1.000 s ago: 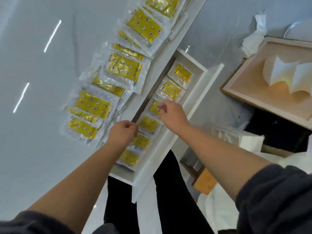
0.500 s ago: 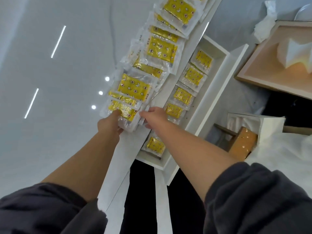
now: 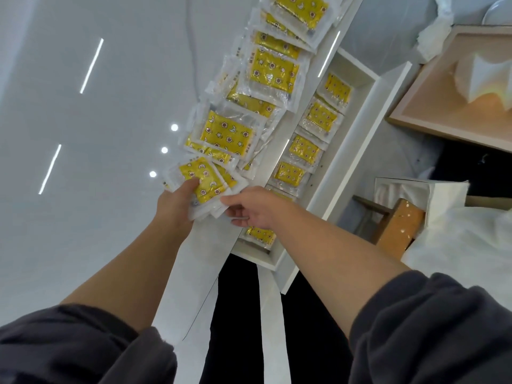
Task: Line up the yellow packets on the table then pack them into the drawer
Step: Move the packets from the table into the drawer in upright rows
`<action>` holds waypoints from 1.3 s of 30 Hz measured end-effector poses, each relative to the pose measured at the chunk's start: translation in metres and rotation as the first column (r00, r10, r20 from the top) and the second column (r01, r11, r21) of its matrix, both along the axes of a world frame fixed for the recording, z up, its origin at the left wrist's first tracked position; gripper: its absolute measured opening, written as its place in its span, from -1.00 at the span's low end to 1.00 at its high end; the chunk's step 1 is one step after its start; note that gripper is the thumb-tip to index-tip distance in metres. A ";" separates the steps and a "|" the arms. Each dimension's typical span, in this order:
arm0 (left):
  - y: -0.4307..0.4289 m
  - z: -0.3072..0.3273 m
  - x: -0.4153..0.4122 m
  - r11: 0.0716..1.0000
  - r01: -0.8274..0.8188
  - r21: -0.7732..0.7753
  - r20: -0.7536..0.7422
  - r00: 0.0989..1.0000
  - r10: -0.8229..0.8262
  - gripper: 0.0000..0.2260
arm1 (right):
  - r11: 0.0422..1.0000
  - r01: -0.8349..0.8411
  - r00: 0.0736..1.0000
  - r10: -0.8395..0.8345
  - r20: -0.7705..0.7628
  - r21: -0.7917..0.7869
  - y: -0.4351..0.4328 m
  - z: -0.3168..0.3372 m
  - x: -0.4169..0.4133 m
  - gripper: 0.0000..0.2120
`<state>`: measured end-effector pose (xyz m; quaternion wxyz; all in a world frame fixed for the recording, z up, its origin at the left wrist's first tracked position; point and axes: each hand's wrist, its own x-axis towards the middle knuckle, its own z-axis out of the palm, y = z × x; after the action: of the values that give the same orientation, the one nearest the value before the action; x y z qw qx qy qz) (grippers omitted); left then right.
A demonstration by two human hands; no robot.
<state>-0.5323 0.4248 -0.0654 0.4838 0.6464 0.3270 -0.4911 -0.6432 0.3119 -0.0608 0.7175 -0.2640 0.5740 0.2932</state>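
Several yellow packets in clear wrap lie overlapped in a row (image 3: 230,134) along the white table's (image 3: 97,189) right edge. My left hand (image 3: 177,203) grips the nearest yellow packet (image 3: 202,181), thumb on top, lifting it a little off the table. My right hand (image 3: 255,206) pinches the clear edge of the same small stack from the right. Below the table edge the white drawer (image 3: 357,128) stands pulled out. Several yellow packets (image 3: 304,148) lie in a line inside it. One drawer packet (image 3: 260,234) shows under my right wrist.
A wooden tray (image 3: 443,112) holding white folded paper sits to the right. A white box and a tan wooden block (image 3: 399,228) stand below it. White cloth (image 3: 465,239) lies at the right. My dark trouser legs (image 3: 235,314) stand against the table edge.
Both hands left the drawer and came up to the table's edge. They took hold of the nearest packet stack and raised it slightly.
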 end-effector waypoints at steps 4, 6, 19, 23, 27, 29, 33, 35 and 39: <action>0.027 0.010 0.006 0.992 0.124 -0.013 0.053 0.991 -0.123 -0.68 | 0.999 -0.030 1.000 0.030 0.005 -0.034 0.008 0.006 -0.007 -0.84; 0.037 0.019 0.012 0.967 0.255 -0.021 0.066 0.965 -0.253 -0.71 | 0.997 -0.009 1.000 0.010 0.007 -0.083 0.010 0.006 -0.012 -0.66; 0.016 0.034 0.003 0.863 0.474 -0.177 0.012 0.878 -0.479 -0.71 | 0.959 -0.081 0.983 0.123 0.140 -0.273 0.004 0.004 -0.010 -0.20; 0.012 0.033 0.001 0.917 0.319 -0.238 -0.101 0.931 -0.350 -0.75 | 0.960 -0.039 0.985 0.083 0.149 -0.277 -0.006 0.002 -0.016 0.00; 0.014 0.036 0.005 0.926 0.197 -0.323 -0.216 0.937 -0.274 -0.73 | 0.986 0.034 0.982 -0.003 0.187 -0.165 -0.016 0.004 -0.020 -0.64; 0.016 0.037 0.007 0.929 0.185 -0.321 -0.209 0.943 -0.260 -0.77 | 0.993 0.075 0.974 -0.052 0.221 -0.094 -0.020 0.002 -0.023 -0.69; 0.020 0.035 0.009 0.928 0.243 -0.283 -0.171 0.939 -0.298 -0.76 | 0.995 0.089 0.969 -0.078 0.235 -0.036 -0.022 -0.004 -0.025 -0.58; 0.021 0.032 0.009 0.939 0.257 -0.231 -0.139 0.946 -0.293 -0.77 | 0.997 0.077 0.967 -0.067 0.247 -0.031 -0.027 -0.004 -0.028 -0.70; 0.018 0.025 0.006 0.958 0.249 -0.145 -0.044 0.965 -0.258 -0.77 | 0.998 0.028 0.976 -0.016 0.216 -0.053 -0.047 -0.002 -0.039 -0.82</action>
<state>-0.5261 0.4426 -0.0403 0.4498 0.6324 0.2217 -0.5904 -0.6817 0.2652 -0.0624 0.7709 -0.3078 0.5038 0.2389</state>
